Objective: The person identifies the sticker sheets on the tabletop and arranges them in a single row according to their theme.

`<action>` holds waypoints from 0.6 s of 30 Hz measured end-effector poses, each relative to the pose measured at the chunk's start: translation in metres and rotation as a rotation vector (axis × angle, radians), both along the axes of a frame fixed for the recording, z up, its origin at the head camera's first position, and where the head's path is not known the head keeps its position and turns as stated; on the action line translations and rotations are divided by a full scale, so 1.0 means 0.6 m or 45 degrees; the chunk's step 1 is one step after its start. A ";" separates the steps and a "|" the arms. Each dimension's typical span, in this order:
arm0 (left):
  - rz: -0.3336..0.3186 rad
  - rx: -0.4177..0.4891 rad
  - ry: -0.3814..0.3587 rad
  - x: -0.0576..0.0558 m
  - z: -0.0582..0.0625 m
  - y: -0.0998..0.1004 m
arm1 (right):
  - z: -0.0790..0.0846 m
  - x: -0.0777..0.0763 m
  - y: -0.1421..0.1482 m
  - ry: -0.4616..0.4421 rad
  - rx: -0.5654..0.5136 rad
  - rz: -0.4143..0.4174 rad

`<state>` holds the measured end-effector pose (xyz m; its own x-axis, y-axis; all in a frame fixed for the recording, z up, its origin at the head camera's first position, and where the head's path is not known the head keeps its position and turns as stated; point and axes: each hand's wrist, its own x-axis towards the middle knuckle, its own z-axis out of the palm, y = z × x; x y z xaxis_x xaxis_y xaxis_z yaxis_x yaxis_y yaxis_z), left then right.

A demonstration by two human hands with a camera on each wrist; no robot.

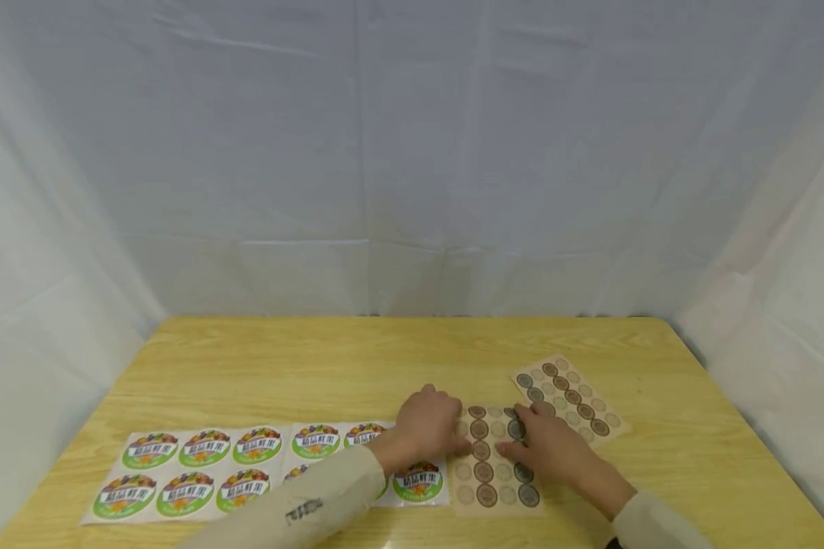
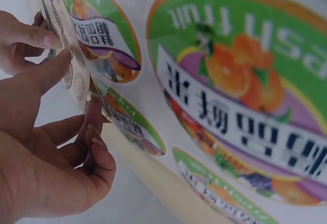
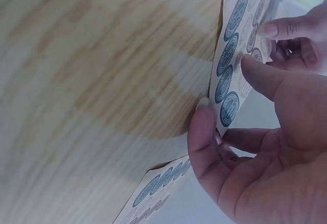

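Observation:
A tan sheet of round stickers [image 1: 497,476], printed in rows of brown, dark and pale circles, lies in front of me at right of centre. My left hand [image 1: 428,428] holds its left far edge; in the left wrist view the thumb lies on top and curled fingers [image 2: 94,147] meet the rim. At the right far edge, my right hand [image 1: 548,444] grips the same sheet, its thumb over the face and its fingers [image 3: 204,137] curled around the border. Beneath my left forearm, a white sheet of fruit-label stickers [image 1: 419,492] borders the tan one and is partly covered.
Another tan sticker sheet [image 1: 577,404] lies slanted just beyond my right hand. To the left, a second white fruit-label sheet [image 1: 172,461] adjoins the first. All rest on a wooden table [image 1: 316,358], with white curtains [image 1: 412,152] behind and at both sides.

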<state>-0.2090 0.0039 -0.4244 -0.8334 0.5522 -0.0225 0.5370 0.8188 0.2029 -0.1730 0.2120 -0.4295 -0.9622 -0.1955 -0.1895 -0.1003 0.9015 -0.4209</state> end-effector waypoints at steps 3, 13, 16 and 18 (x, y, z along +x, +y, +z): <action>-0.003 -0.032 0.012 0.002 0.001 0.004 | -0.001 0.007 -0.001 0.041 0.058 0.011; -0.013 -0.112 0.057 0.004 0.003 0.002 | -0.002 0.018 -0.010 0.091 0.205 0.020; -0.014 -0.119 0.069 0.004 0.002 0.001 | -0.002 0.019 -0.011 0.111 0.245 0.020; -0.011 -0.123 0.076 0.004 0.002 0.000 | -0.002 0.020 -0.012 0.120 0.267 0.022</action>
<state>-0.2065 0.0040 -0.4233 -0.8301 0.5570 -0.0266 0.5529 0.8283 0.0911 -0.1609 0.2048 -0.4310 -0.9745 -0.1778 -0.1368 -0.1465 0.9662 -0.2123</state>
